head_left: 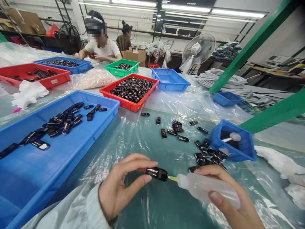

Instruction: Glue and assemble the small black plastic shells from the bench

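Note:
My left hand pinches a small glossy black part between thumb and fingers, low in the middle of the view. My right hand grips a translucent plastic squeeze bottle. The bottle's yellow nozzle touches the right end of the black part. Several more black parts lie loose on the plastic-covered table just beyond my hands.
A large blue tray with several black parts is at left. A red tray full of parts stands farther back. A small blue bin sits right. Behind are other trays, a fan, green beams, and two seated people.

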`<state>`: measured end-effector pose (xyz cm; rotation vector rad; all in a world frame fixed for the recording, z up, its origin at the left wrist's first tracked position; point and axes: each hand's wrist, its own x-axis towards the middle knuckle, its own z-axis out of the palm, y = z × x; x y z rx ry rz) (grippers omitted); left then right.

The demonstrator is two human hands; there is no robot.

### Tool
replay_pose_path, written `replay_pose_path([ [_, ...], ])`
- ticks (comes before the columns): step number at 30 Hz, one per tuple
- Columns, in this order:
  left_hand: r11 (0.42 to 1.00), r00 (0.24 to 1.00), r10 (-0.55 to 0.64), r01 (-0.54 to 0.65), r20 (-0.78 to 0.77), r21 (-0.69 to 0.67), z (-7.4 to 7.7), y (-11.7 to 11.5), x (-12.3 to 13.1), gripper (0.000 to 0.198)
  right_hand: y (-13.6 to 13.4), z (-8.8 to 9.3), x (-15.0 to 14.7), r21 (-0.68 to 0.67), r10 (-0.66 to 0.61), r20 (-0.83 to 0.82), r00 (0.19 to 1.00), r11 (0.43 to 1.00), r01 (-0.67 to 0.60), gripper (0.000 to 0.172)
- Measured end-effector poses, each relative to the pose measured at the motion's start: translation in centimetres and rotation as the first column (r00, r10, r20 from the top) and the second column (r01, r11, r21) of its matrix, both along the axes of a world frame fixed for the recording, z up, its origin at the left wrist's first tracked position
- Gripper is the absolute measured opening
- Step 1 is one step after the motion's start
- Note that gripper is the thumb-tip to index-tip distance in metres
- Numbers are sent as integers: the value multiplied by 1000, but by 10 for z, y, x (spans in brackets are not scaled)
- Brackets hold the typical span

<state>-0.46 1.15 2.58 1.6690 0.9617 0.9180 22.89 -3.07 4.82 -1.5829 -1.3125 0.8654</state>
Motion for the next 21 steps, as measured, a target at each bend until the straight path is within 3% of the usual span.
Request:
replay_pose_path([
  [9, 998, 1000, 24, -23, -14, 57, 4, -3, 0, 23, 0, 2, 0, -44, 29, -97, 995, 998, -33, 37],
  [21, 988, 999, 33, -32, -6, 150, -2, -5, -2, 26, -1, 0, -3, -59, -18, -87, 996, 998, 13, 39],
])
